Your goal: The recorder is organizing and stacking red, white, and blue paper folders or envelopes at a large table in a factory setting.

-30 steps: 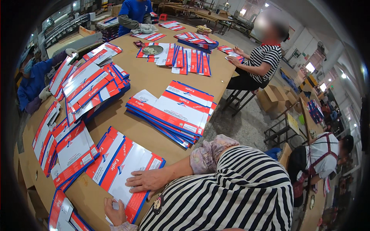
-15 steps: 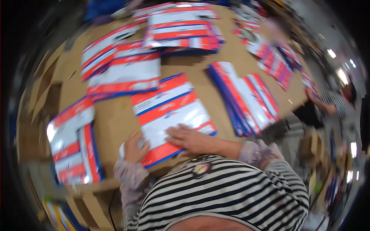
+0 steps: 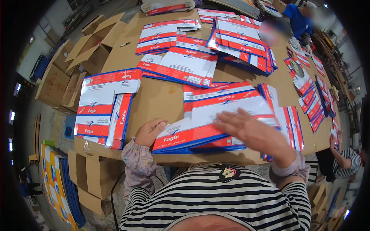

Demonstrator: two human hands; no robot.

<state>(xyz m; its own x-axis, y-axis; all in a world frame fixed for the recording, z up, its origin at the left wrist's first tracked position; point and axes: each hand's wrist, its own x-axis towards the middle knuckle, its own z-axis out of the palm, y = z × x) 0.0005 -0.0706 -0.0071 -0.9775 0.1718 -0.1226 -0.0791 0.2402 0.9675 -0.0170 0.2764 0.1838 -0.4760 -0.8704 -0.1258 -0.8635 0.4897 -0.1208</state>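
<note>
A flat printed carton (image 3: 231, 111) in white, red and blue lies slanted on a small stack of similar flat cartons at the table's near edge. At its left edge is my left hand (image 3: 148, 133), fingers bent together against the carton's side. Over the right part of the same carton my right hand (image 3: 250, 131) stretches out its fingers, palm down and slightly blurred, holding nothing. Whether that palm touches the surface I cannot tell. Part of another carton pile (image 3: 289, 125) shows just beyond my right wrist.
Flat carton stacks stand at the left (image 3: 94, 107), the middle (image 3: 189, 61) and the far right (image 3: 241, 38) of the brown table (image 3: 158, 102). Open cardboard boxes (image 3: 86, 50) stand on the left. Gloved hands (image 3: 146, 7) work at the far edge; other people stand on the right.
My view has shifted, with more of the far table showing. The right hand has slid rightward across the carton from its near part. The left hand stays at the carton's left side.
</note>
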